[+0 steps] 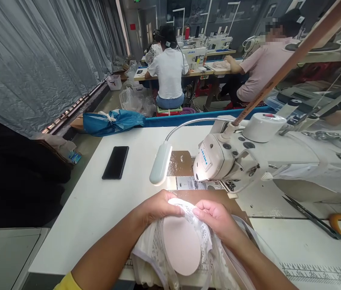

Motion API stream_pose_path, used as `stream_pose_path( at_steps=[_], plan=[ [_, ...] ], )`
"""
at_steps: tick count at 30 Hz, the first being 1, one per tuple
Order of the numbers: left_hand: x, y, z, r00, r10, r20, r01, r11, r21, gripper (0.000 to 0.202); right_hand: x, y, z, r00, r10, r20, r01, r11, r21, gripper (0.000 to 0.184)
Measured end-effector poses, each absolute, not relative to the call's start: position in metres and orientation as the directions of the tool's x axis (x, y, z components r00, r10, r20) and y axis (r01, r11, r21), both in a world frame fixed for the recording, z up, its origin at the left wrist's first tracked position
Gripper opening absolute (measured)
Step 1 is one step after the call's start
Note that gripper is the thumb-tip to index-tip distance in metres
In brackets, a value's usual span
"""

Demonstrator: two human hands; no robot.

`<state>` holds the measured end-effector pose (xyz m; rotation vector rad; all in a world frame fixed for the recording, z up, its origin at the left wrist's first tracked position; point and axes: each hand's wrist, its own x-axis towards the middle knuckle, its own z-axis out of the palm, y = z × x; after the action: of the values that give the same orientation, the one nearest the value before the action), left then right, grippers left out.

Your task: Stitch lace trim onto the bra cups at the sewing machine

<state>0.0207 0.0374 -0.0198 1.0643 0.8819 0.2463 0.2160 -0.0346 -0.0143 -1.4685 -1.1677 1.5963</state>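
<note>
A white lace bra (182, 245) with a smooth pale pink cup hangs over the front edge of the table. My left hand (164, 207) pinches the lace edge above the cup, thumb on top. Just to its right, my right hand (214, 215) grips the same edge between thumb and fingers. Straps and lace trail down on both sides, partly out of the picture. Beyond my hands stands a white JUKI sewing machine (218, 157), its needle area lit by a small lamp (161, 163) on a bendable neck.
A black phone (115, 162) lies on the white table (88, 209) at the left. Orange-handled scissors (312, 217) rest at the right, above a printed ruler strip (321, 274). A thread cone (263, 127) sits on the machine. Two people (170, 72) sit at machines farther back.
</note>
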Motion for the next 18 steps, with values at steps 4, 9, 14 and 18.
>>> stream_pose_path(
  at_steps=[4,9,14,18],
  plan=[
    [0.0206,0.0371,-0.0196,0.645,0.565,-0.515,0.228,0.501,0.835,0.026,0.2164,-0.0341,-0.0154,-0.148,0.909,-0.390,0.102,-0.379,-0.920,0.034],
    [0.0214,0.0364,-0.0164,0.650,0.562,-0.511,0.218,0.507,0.834,0.027,0.2164,-0.0356,-0.0130,-0.165,0.907,-0.387,0.083,-0.378,-0.922,0.034],
    [0.0226,0.0355,-0.0127,0.659,0.572,-0.488,0.193,0.498,0.845,0.030,0.2170,-0.0345,-0.0137,-0.175,0.913,-0.369,0.099,-0.357,-0.929,0.036],
    [0.0253,0.0344,-0.0113,0.657,0.592,-0.467,0.163,0.492,0.855,0.031,0.2174,-0.0332,-0.0133,-0.166,0.918,-0.360,0.113,-0.345,-0.932,0.037]
  ],
)
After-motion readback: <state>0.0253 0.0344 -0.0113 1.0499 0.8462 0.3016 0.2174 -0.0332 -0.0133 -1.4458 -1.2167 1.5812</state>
